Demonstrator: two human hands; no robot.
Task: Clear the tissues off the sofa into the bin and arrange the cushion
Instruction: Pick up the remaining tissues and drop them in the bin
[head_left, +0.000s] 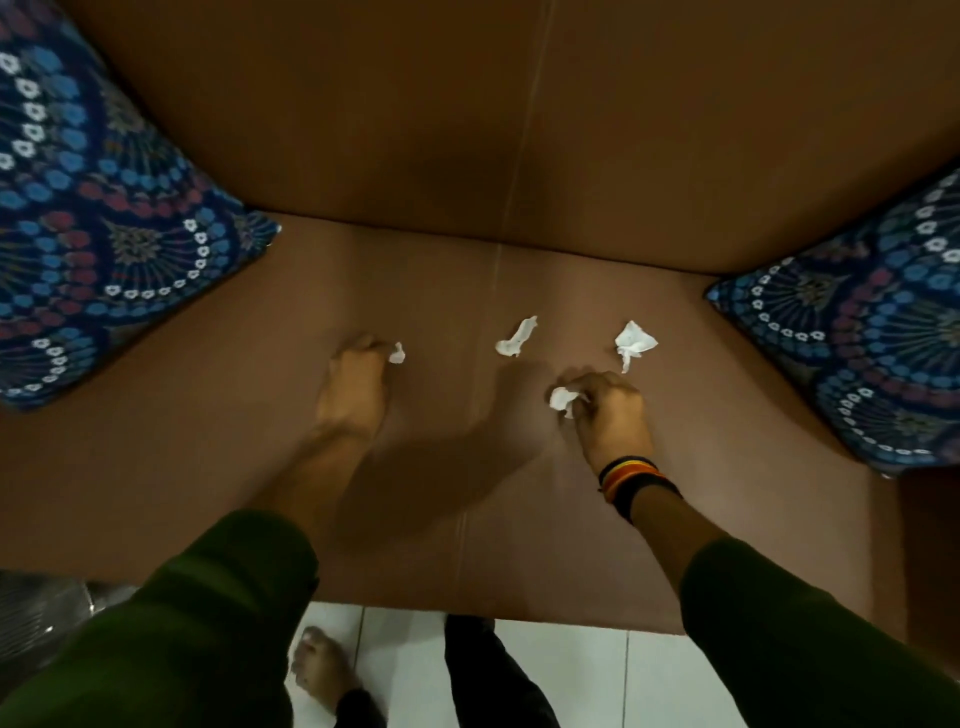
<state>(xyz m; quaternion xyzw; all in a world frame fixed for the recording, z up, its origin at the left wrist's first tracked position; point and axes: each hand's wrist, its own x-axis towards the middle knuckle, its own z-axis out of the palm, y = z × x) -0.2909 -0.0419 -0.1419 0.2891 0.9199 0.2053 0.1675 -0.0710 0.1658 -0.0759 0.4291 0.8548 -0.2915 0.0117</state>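
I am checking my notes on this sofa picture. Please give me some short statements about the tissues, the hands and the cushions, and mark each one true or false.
1. Four tissues are visible on the sofa seat. True.
2. The right hand closes on a crumpled tissue. True.
3. The left hand is far from any tissue. False: its fingertips are at a small tissue.
4. Two tissues lie untouched, a long one and a wider one. True.
5. Only one patterned cushion is visible. False: there is a left cushion and a right cushion.
6. The bands are on the left wrist. False: the wristbands are on the right wrist.
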